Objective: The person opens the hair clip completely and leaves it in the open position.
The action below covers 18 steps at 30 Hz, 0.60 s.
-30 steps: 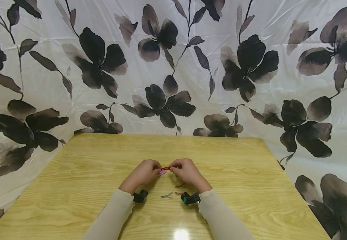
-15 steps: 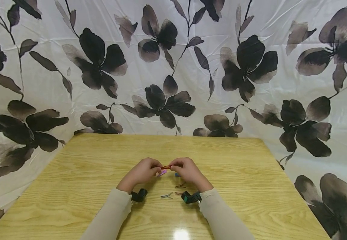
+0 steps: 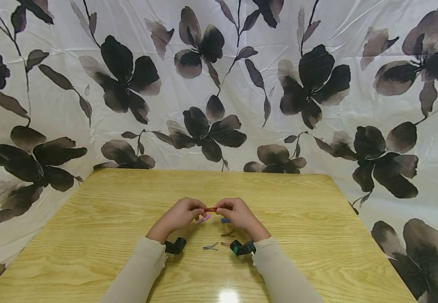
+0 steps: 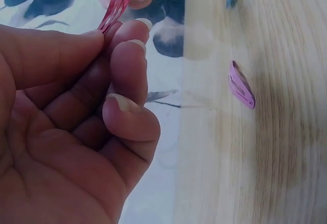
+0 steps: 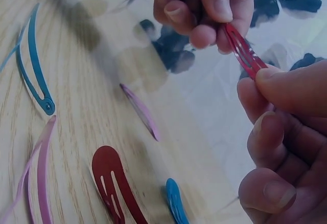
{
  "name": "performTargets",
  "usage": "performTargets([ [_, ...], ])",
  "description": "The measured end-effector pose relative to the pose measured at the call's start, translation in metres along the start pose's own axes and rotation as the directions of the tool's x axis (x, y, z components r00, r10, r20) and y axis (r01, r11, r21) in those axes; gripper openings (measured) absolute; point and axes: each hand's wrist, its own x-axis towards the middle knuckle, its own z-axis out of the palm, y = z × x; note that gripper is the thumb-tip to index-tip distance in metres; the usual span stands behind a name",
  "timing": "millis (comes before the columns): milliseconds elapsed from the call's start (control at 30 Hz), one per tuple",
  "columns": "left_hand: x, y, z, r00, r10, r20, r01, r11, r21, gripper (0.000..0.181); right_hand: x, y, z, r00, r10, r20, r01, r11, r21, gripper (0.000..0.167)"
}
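A red snap hair clip (image 3: 210, 209) is held up between both hands over the table, and its slotted body shows in the right wrist view. My left hand (image 3: 179, 216) pinches one end between thumb and index finger, its other fingers curled below. The opposite end is pinched by the thumb and index finger of my right hand (image 3: 239, 214). Whether the clip is snapped flat or bent, I cannot tell. Just under the hands lie a pink hair clip (image 4: 241, 86) and a blue hair clip (image 5: 176, 201).
Closer to the body on the wooden table (image 3: 298, 219) lie a dark red clip (image 5: 112, 183), a teal clip (image 5: 36, 65) with spread arms and another pink clip (image 5: 43, 178), also spread. Behind the table's far edge hangs a floral cloth (image 3: 211, 84).
Both hands have risen slightly with the red hair clip still between them. The blue hair clip beneath my right hand has come more into sight.
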Motion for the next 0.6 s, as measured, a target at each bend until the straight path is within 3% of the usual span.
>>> performTargets([
  [100, 0.000, 0.000, 0.000, 1.000, -0.003, 0.005, 0.003, 1.000, -0.016, 0.023, -0.001, -0.002, -0.001, 1.000, 0.006, 0.006, -0.006, 1.000, 0.023, 0.015],
  [333, -0.001, 0.000, -0.001, 1.000, 0.017, 0.002, -0.017, 0.999, -0.030, 0.021, -0.020, -0.040, -0.006, 0.999, -0.002, 0.036, 0.000, 0.998, 0.066, 0.019],
  [600, -0.003, 0.001, -0.002, 1.000, 0.019, 0.004, -0.018, 0.999, -0.042, 0.020, -0.018, -0.034, -0.005, 1.000, -0.009, 0.030, 0.006, 0.995, 0.096, 0.017],
])
